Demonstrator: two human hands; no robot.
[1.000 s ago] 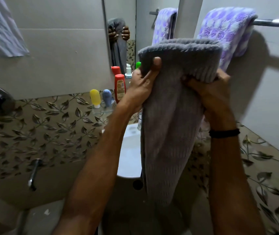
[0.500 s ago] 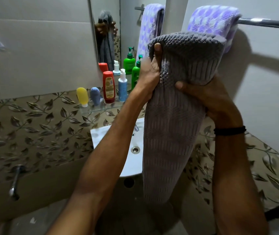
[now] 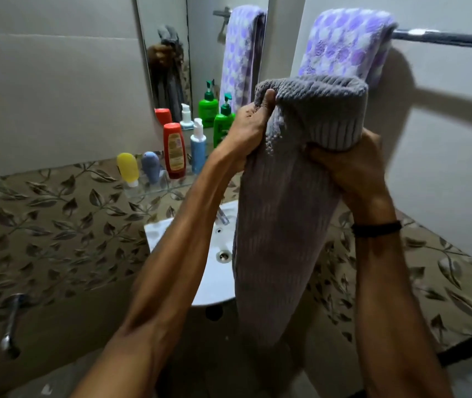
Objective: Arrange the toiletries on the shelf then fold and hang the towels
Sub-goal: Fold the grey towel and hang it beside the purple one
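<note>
A thick grey towel (image 3: 283, 214) with a ribbed, knitted weave hangs folded double in front of the person, its rounded fold uppermost and its long body dropping past the white basin (image 3: 214, 271). Behind it a softer towel (image 3: 343, 44) patterned in purple and white patches is draped over a round metal rail (image 3: 444, 38) fixed to the plain pale wall. To the left, a clear glass shelf (image 3: 154, 188) under the mirror (image 3: 200, 53) carries a squat yellow tube (image 3: 127, 168), a grey-blue tube (image 3: 150, 167), a red bottle (image 3: 174, 150), a blue bottle with a white pump (image 3: 198, 145) and a green pump bottle (image 3: 223, 122). The lower walls are tiled in brown with a leaf pattern. The left hand (image 3: 250, 129) is raised, its fingers clenched on the towel's left edge just below the fold, thumb pointing up. The right hand (image 3: 349, 168), a dark band (image 3: 376, 228) at its wrist, grips the towel's right side beneath the fold, fingers closed into the cloth.
</note>
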